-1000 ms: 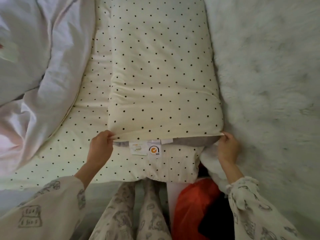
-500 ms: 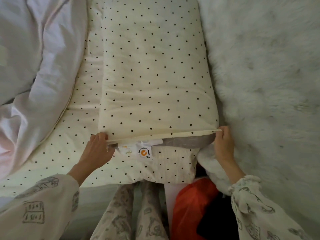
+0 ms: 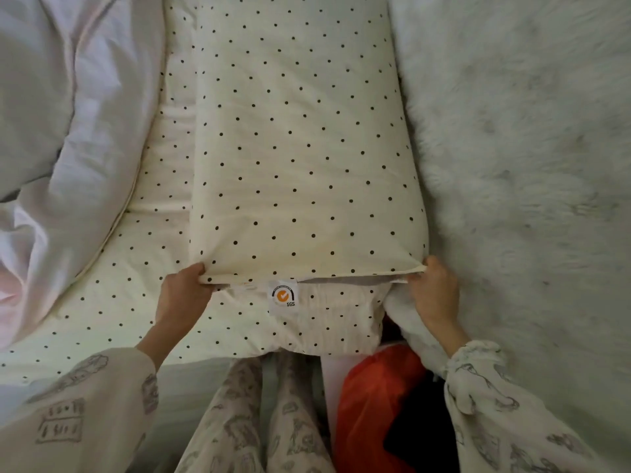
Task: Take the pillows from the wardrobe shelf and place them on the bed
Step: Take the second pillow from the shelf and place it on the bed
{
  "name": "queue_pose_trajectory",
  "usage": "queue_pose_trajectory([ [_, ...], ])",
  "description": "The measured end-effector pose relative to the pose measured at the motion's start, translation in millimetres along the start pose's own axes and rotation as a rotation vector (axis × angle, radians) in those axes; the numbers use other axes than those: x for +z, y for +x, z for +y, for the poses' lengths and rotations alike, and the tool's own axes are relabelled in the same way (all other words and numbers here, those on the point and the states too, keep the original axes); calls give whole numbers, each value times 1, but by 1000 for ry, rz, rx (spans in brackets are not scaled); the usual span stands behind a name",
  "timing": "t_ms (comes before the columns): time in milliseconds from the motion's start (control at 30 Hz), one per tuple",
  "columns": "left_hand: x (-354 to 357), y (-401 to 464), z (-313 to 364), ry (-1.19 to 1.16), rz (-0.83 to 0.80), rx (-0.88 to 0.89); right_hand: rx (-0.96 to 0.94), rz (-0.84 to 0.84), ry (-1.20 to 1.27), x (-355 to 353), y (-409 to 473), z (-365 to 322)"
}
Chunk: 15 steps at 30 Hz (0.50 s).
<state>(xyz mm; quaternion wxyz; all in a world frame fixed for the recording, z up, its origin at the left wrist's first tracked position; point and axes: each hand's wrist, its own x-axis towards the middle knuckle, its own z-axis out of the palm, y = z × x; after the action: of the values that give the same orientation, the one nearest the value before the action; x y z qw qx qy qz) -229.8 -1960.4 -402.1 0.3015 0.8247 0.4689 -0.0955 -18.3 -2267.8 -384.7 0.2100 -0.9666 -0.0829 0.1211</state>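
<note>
Hands (image 3: 184, 295) gripping pillow (image 3: 300, 148), dotted bed sheet (image 3: 112, 288)

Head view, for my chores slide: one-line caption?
Both hands, left and right, pinch the dotted pillow's near corners on the bed.

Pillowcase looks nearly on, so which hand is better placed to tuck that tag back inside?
Probably the left hand: it grips the pillowcase corner nearer the SGS tag. The right hand holds the farther corner.

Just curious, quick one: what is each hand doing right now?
Left hand: closed, pinching the near left corner of the polka-dot pillowcase.
Right hand: closed, pinching the near right corner of it.
</note>
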Motion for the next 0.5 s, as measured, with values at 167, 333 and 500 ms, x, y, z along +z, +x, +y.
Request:
queue_pose_trajectory([
  [167,7,-12,2,156,-42,-145,185,-7,-46,7,-13,-1],
  [333,17,0,-2,163,-395,-37,179,-331,-115,-2,-2,7],
  [500,-19,-9,-14,-9,-552,6,252,-353,-66,-21,-7,-37],
])
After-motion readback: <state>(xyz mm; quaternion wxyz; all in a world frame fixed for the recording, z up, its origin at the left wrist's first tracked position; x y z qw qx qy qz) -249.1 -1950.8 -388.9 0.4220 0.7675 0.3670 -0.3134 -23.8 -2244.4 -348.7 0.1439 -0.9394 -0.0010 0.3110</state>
